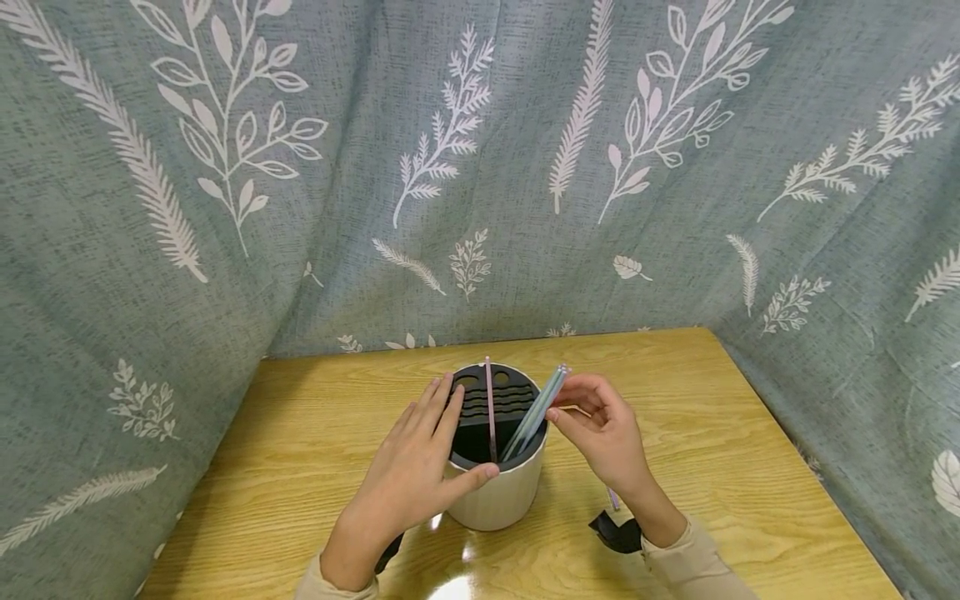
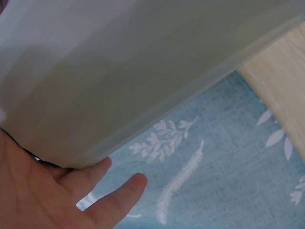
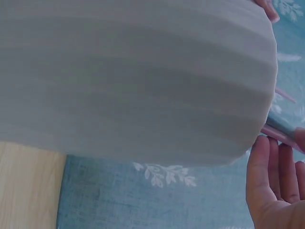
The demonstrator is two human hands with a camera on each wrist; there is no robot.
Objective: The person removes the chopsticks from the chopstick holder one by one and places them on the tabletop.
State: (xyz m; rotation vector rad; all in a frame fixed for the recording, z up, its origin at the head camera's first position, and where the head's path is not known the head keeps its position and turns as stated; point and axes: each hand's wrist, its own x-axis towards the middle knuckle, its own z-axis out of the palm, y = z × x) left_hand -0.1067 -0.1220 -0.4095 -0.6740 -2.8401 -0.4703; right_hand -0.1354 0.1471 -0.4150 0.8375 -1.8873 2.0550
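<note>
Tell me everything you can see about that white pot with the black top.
The pot is a round, whitish container with ribbed sides, perhaps plastic, standing upright on the wooden table. Its black top has round holes and wavy slots at the back and an open compartment in front. It holds a pink stick and a leaning bundle of bluish sticks, which the right hand pinches. The left hand rests on its rim at the left.

There are two hands [image 1: 416, 467] [image 1: 611, 435], one holder [image 1: 498, 498], one table [image 1: 720, 467], several sticks [image 1: 537, 412] (too bunched to count).
</note>
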